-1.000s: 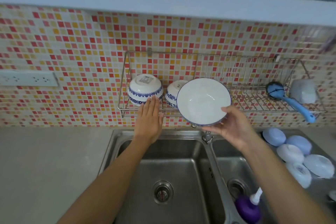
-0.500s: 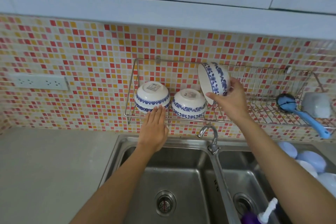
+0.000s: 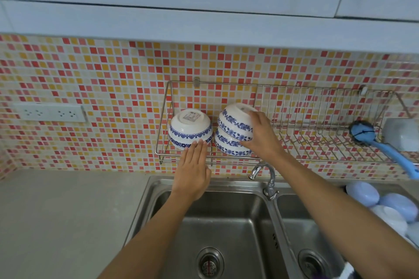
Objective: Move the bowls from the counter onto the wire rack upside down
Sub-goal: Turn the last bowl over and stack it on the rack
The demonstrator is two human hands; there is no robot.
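A wire rack (image 3: 317, 142) hangs on the tiled wall above the sink. An upside-down white bowl with blue flowers (image 3: 190, 128) stands at its left end. My left hand (image 3: 192, 171) lies flat with straight fingers, fingertips touching that bowl's lower rim. To its right a second inverted bowl (image 3: 229, 147) sits on the rack. My right hand (image 3: 260, 135) grips a third bowl (image 3: 233, 122), turned upside down and slightly tilted, on top of the second one.
A blue brush (image 3: 371, 137) and a pale cup (image 3: 401, 133) sit at the rack's right end. Several pale bowls (image 3: 385, 204) lie on the counter at the right. A tap (image 3: 267, 179) and double steel sink (image 3: 215, 222) are below; grey counter (image 3: 68, 210) at left.
My right hand has turned the third bowl from facing me to upside down and brought it left and down onto the second bowl. My left hand stays at the left bowl.
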